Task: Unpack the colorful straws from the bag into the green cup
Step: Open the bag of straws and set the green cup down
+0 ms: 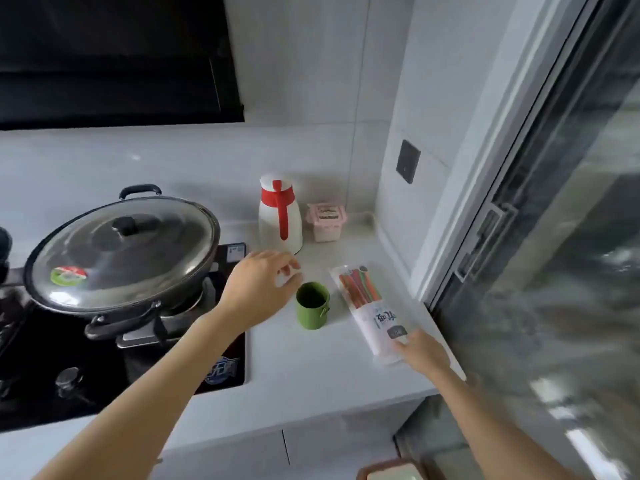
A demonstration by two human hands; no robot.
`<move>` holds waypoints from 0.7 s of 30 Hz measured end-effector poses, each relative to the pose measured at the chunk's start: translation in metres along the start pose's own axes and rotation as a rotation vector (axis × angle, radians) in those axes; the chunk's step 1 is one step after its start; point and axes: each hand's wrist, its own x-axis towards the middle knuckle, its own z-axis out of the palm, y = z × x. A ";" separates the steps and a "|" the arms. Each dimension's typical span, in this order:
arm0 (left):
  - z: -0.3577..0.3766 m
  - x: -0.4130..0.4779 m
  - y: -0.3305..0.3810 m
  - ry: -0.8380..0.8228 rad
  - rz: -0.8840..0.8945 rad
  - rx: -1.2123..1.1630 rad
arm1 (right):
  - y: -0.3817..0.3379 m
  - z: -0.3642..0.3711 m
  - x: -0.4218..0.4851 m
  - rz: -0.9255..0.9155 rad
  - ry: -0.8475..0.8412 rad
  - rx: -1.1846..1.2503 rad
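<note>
A small green cup (311, 309) stands upright on the white counter, empty as far as I can see. To its right lies a clear plastic bag (372, 315) with colorful straws (360, 285) inside, its far end pointing toward the wall. My left hand (258, 289) hovers just left of the cup with fingers spread, holding nothing. My right hand (422, 351) rests its fingertips on the near end of the bag; a full grip is not visible.
A lidded wok (121, 251) sits on the black stove (114, 358) at the left. A white and red thermos (280, 214) and a pink container (326, 221) stand at the back. A window frame (485, 237) borders the counter (311, 372) on the right.
</note>
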 end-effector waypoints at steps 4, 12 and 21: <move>0.024 0.026 -0.020 -0.019 -0.016 0.001 | 0.000 0.011 0.036 0.159 -0.036 0.111; 0.074 0.055 -0.048 -0.141 -0.078 -0.025 | 0.014 0.031 0.069 0.234 -0.253 0.236; 0.116 0.072 -0.026 -0.363 0.008 -0.133 | -0.050 -0.046 0.034 0.095 -0.099 0.484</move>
